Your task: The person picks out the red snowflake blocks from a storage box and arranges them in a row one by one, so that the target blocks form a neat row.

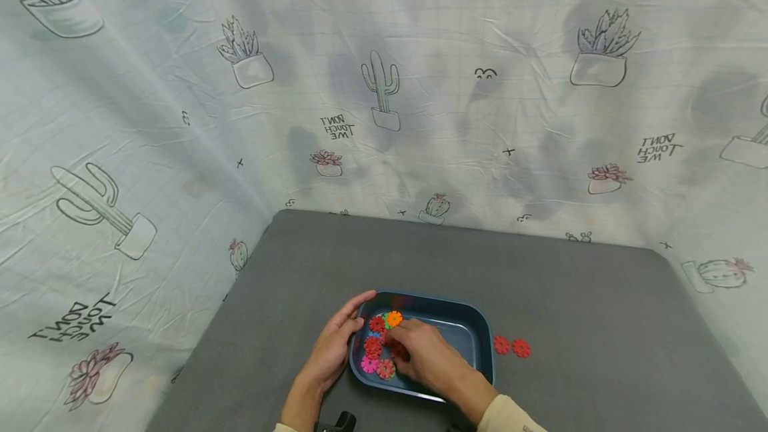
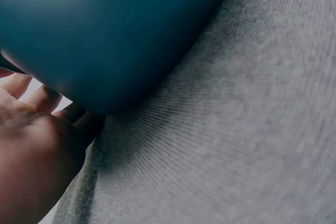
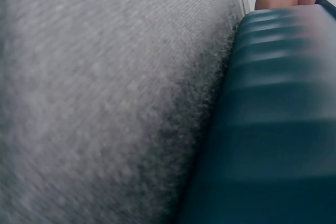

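A dark blue rectangular tray (image 1: 462, 312) sits on the grey table, with several flower-shaped plastic discs gathered at its left end. Among them are an orange disc (image 1: 393, 319), a red disc (image 1: 373, 347) and a pink disc (image 1: 369, 365). My left hand (image 1: 329, 347) holds the tray's left side, thumb at the rim and fingers along the outside. Inside the tray, my right hand (image 1: 429, 359) reaches down among the discs with bent fingers. A dark red disc (image 1: 399, 351) shows between its thumb and fingers; whether it is pinched is unclear.
Two more red discs, one near the tray (image 1: 501, 345) and one farther right (image 1: 521, 349), lie on the grey tabletop (image 1: 588, 312). A black object (image 1: 345, 421) shows at the front edge. Cactus-print cloth (image 1: 432, 152) hangs behind and beside the table.
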Tool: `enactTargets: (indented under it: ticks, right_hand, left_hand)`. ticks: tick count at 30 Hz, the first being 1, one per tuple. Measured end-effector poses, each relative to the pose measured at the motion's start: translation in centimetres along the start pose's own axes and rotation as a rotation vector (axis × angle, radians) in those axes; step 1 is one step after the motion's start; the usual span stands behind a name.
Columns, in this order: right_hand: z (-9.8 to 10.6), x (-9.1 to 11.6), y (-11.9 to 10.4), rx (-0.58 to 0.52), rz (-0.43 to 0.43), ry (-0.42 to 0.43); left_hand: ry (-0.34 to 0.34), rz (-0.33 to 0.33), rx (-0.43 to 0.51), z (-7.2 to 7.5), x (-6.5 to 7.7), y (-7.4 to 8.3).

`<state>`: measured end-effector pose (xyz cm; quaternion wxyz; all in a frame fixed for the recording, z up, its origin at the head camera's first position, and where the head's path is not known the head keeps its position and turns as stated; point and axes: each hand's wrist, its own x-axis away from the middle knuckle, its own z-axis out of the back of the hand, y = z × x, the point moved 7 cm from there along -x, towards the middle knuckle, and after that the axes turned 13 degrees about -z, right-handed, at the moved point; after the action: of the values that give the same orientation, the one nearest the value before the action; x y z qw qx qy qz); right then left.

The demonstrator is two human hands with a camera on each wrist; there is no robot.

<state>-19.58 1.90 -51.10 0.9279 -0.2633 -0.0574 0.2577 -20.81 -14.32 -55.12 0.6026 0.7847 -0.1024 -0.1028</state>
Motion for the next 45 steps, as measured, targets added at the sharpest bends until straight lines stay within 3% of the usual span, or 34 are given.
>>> enactTargets:
  ticks: [8, 21, 30, 35, 45]
  right_hand:
    - [-0.2, -0.1, 0.5, -0.042, -0.038, -0.035]
    - [0.0, 0.3, 0.3, 0.004, 0.03, -0.01]
    - [-0.1, 0.1, 1.1, -0.077, -0.043, -0.139]
    - [0.2, 0.0, 1.1, -0.099, -0.04, -0.124]
    - [0.8, 0.2, 1.6, -0.269, -0.089, -0.096]
  left_hand:
    - [0.003, 0.0, -0.015, 0.0, 0.0, 0.0]
    - [0.004, 0.004, 0.005, 0.0, 0.0, -0.2]
    - [0.004, 0.006, 0.001, -0.1, 0.0, -0.2]
    - [0.0, 0.002, 0.011, -0.1, 0.0, -0.1]
    - [-0.001, 0.001, 0.006, -0.2, -0.1, 0.0]
